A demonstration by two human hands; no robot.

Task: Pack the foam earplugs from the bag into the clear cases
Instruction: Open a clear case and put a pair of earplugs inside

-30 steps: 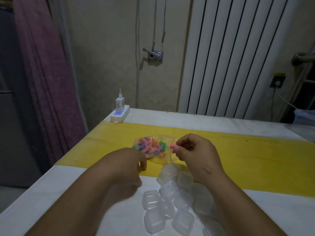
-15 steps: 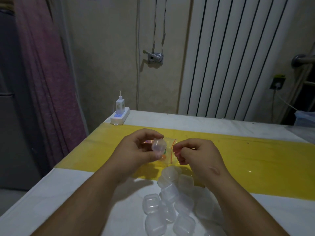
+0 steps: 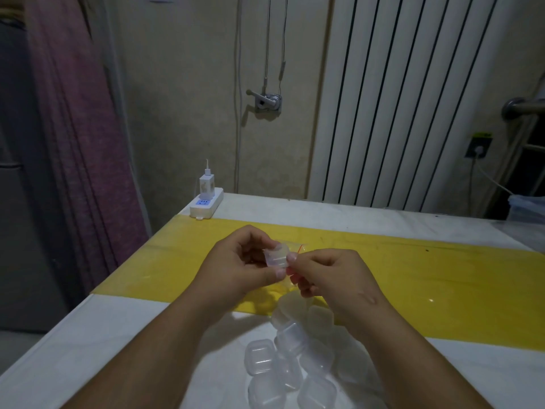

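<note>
My left hand point(image 3: 236, 267) grips a small clear case point(image 3: 275, 257) above the yellow strip, held up off the table. My right hand point(image 3: 333, 278) meets it from the right with curled fingers, its thumb tip at the case's edge, and pinches a pink foam earplug point(image 3: 290, 272) just below. The bag of earplugs point(image 3: 298, 247) lies behind both hands; only a clear corner with a red zip line shows. A pile of several empty clear cases point(image 3: 289, 358) sits on the white tabletop near me, between my forearms.
A yellow strip point(image 3: 442, 284) runs across the white table point(image 3: 118, 335). A white power strip with a charger point(image 3: 206, 202) sits at the far left corner. A clear plastic tub point(image 3: 528, 208) stands at the far right edge. A radiator and a curtain stand behind.
My left hand picked a clear case from the pile and lifted it in front of the bag. My right hand, with the pink earplug, has closed in on the case.
</note>
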